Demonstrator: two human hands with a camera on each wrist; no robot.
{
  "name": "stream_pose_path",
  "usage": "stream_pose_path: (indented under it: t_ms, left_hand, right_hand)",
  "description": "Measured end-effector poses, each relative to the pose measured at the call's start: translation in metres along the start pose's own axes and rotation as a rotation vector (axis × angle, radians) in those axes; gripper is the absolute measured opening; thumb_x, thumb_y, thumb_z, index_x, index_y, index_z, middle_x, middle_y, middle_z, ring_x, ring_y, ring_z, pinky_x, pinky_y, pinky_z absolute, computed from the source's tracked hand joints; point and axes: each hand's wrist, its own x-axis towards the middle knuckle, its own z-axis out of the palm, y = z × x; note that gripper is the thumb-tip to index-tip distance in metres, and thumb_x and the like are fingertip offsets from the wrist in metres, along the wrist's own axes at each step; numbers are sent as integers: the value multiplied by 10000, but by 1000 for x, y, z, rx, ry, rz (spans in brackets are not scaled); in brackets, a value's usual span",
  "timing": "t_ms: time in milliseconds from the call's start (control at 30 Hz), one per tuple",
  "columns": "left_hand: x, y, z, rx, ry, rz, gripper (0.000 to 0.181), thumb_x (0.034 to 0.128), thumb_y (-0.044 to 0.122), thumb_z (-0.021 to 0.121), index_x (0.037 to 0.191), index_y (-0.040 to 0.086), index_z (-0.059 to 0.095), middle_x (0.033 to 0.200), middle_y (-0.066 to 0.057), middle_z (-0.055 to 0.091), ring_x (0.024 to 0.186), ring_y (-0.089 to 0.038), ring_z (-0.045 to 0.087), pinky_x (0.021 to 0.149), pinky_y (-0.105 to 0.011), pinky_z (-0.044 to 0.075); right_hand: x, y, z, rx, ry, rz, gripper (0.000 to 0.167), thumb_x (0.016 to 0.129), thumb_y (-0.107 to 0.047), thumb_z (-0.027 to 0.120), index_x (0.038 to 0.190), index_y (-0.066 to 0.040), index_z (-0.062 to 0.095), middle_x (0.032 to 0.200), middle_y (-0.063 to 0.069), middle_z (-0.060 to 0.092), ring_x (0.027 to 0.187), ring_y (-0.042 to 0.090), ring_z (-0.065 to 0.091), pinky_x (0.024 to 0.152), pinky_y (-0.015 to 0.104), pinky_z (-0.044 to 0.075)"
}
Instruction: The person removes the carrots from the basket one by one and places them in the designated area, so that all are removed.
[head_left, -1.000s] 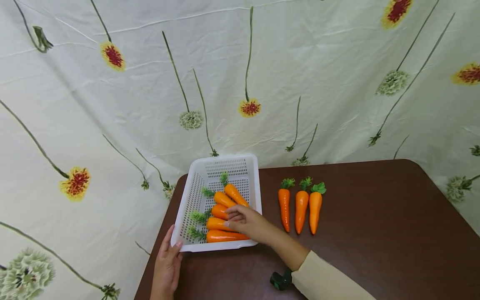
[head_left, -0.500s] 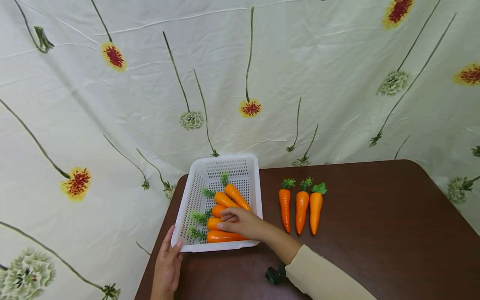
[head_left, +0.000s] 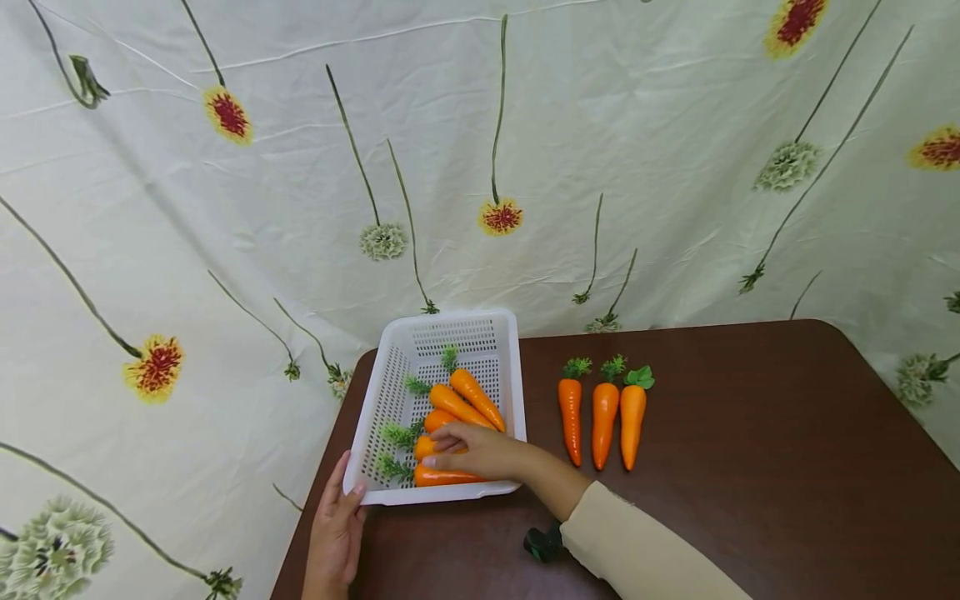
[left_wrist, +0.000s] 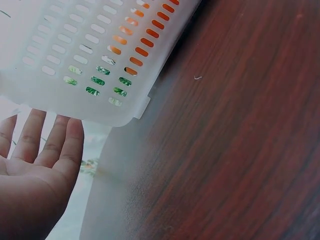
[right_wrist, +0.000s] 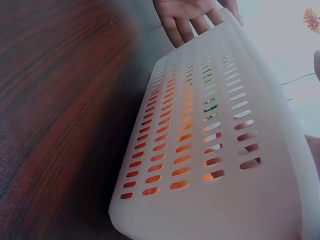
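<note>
One left hand, lower centre-left, grips white basket at its lower-left corner. Five carrots inside, lower centre; right hand over them, fingers loose, released. Three further carrots, right of centre, on brown table.

One basket; five carrots showing inside it; three more carrots right of the basket; one table beneath it; one left hand on its rim; one right hand inside it
</note>
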Motion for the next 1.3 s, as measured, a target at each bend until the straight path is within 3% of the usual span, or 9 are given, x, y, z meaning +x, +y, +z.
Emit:
stream_pose_path:
  t_ms: [233, 600, 1067, 1300]
  left_hand:
    - [-1, 1, 0, -12, -4, -1, 624, 1057, 168, 526, 1617, 195, 250, 1442, 131, 447, 1168, -16, 607, 931, -164, 526]
    - [-2, 1, 1, -19, 9, 7, 618, 1059, 148, 516, 1616, 164, 247, 1402, 149, 487, 1155, -12, 613, 916, -169, 532]
    - [-2, -1, 0, -33, -8, 30, 610, 1062, 134, 505, 1615, 155, 247, 1395, 164, 509, 1162, -9, 622, 923, -174, 533]
    - [-2, -1, 1, -29, -3, 29, 602, 1060, 138, 512, 1609, 163, 268, 1378, 174, 533, 1159, -14, 629, 931, -179, 534]
  right_hand:
    - [3, 1, -1, -45, -75, 56, 796, 902, -655, 623, 1499, -151, 475, 1475, -3, 560, 1315, 136, 563, 1082, 346, 466]
    - [10, 1, -1, -115, -174, 98, 838, 900, -676, 606, 1540, -173, 409, 1476, 5, 549, 1354, 141, 528, 1119, 349, 431]
    - [15, -2, -1, -216, -210, 121, 868, 890, -680, 615, 1554, -167, 392, 1486, 35, 543, 1390, 148, 488, 1166, 378, 373]
    - [16, -1, 0, -208, -239, 125, 876, 886, -685, 616, 1555, -166, 390, 1515, 34, 506, 1394, 153, 474, 1158, 367, 381]
